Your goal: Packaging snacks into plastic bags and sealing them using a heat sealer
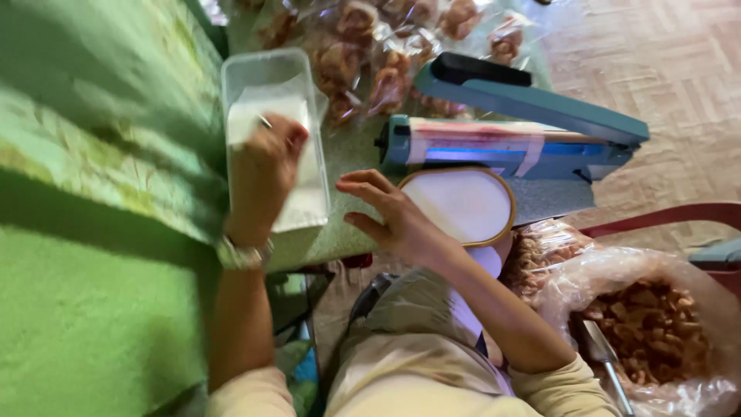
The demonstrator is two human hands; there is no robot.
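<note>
My left hand reaches into a clear rectangular plastic tub and pinches a small white slip from the white stack inside it. A watch sits on that wrist. My right hand rests with fingers spread against the left rim of a white oval scale pan with a tan edge; it holds nothing. Just behind the pan stands a teal heat sealer with its arm raised.
Several sealed clear packets of brown fried snacks lie beyond the tub. At the lower right a large clear bag of brown snacks holds a metal scoop, in a red basin. Green patterned cloth covers the left.
</note>
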